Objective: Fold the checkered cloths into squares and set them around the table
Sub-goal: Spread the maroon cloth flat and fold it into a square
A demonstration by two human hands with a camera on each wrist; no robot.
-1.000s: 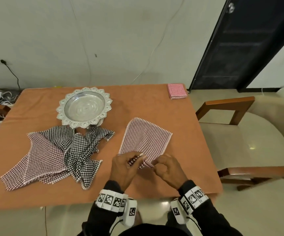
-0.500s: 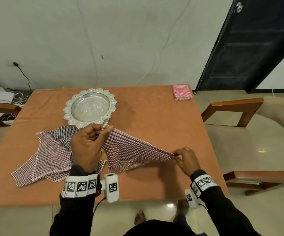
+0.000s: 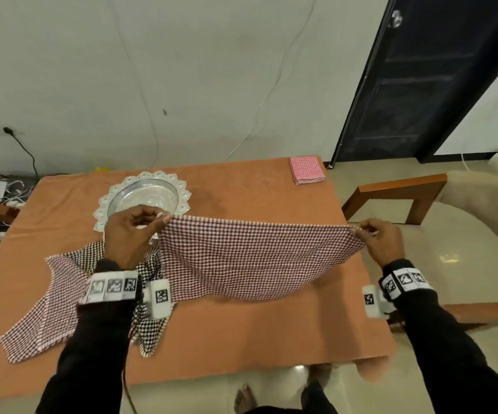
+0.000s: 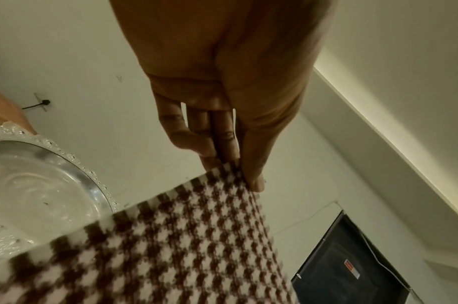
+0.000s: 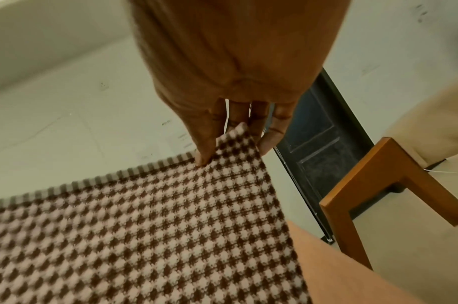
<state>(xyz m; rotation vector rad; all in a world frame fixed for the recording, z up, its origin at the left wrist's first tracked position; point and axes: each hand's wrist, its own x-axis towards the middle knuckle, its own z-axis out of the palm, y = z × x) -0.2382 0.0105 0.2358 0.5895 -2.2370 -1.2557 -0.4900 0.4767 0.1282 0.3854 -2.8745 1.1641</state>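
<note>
Item: brown-and-white checkered cloth point(image 3: 250, 258), woven, houndstooth-like pattern with a striped hem; I hold it stretched in the air over the table point(image 3: 241, 333). My left hand point(image 3: 131, 234) pinches one top corner, my right hand point(image 3: 382, 240) the other. Folded red checkered square point(image 3: 306, 169): far right corner. Unfolded cloths point(image 3: 62, 297): heaped at left. Silver tray point(image 3: 143, 198), scalloped rim. Wrist bands point(image 3: 111, 286) bear black-and-white square codes; no legible writing.

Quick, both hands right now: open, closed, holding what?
Left hand: pinching one top corner of the brown-and-white checkered cloth.
Right hand: pinching the opposite top corner of that cloth.
</note>
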